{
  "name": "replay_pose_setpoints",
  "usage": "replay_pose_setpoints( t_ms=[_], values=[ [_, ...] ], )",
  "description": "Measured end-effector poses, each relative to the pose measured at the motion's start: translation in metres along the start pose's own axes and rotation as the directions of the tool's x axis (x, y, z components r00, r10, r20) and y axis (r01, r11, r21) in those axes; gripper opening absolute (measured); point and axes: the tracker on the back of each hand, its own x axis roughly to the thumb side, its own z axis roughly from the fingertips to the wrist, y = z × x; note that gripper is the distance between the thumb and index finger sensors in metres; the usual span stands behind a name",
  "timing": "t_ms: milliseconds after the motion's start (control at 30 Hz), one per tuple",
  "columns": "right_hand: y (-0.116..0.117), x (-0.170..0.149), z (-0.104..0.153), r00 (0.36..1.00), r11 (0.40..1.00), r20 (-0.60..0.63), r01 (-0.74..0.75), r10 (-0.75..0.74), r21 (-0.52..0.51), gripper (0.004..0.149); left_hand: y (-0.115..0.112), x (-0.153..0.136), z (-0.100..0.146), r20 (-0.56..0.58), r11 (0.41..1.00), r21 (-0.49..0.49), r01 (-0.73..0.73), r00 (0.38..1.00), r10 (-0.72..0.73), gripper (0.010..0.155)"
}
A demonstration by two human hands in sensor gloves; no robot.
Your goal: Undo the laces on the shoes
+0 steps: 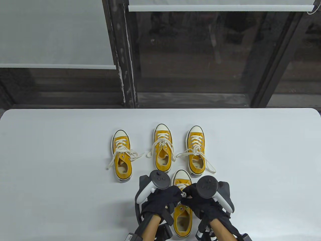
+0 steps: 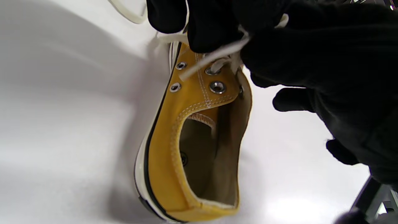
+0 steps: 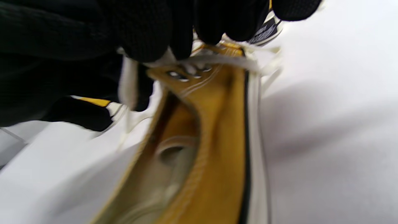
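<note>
A yellow canvas shoe [image 1: 182, 216] with white laces lies at the table's front edge, toe pointing away. Both gloved hands meet over its lace area. My left hand [image 1: 170, 197] pinches a white lace [image 2: 214, 56] beside the top eyelets. My right hand [image 1: 194, 197] grips the laces [image 3: 217, 60] from the other side. The knot itself is hidden under the fingers. The shoe's open heel shows in the left wrist view [image 2: 192, 155] and, blurred, in the right wrist view [image 3: 199, 149].
Three more yellow shoes stand in a row farther back: left [image 1: 121, 157], middle [image 1: 163, 148], right [image 1: 196, 150], each with loose white laces spread on the white table [image 1: 62, 175]. The table's far edge meets a dark window wall.
</note>
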Motion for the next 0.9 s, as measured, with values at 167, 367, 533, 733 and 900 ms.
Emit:
replay_pose_setpoints(
  t_ms=[167, 367, 533, 733, 900],
  values=[
    [0.001, -0.008, -0.004, 0.989, 0.987, -0.044, 0.145, -0.142, 0.069, 0.035, -0.001, -0.003, -0.003, -0.014, 1.000, -0.022, -0.023, 1.000, 0.023, 0.045],
    [0.000, -0.018, -0.008, 0.957, 0.951, -0.090, 0.284, -0.275, 0.123, 0.038, -0.002, -0.003, -0.003, -0.048, 1.000, -0.005, 0.007, 0.999, -0.007, 0.044],
    [0.001, -0.019, -0.009, 0.944, 0.932, -0.096, 0.326, -0.314, 0.156, 0.039, -0.011, 0.002, -0.007, -0.044, 0.998, -0.032, 0.049, 0.998, -0.051, 0.060],
    [0.000, -0.018, -0.010, 0.952, 0.931, -0.066, 0.307, -0.300, 0.196, 0.040, -0.015, -0.001, -0.010, -0.084, 1.000, -0.012, 0.027, 0.996, -0.028, 0.043],
    [0.000, -0.021, -0.010, 0.974, 0.970, -0.097, 0.213, -0.202, 0.118, 0.040, -0.014, -0.011, -0.013, -0.093, 0.996, -0.035, -0.088, 0.992, 0.084, 0.041]
  ],
)
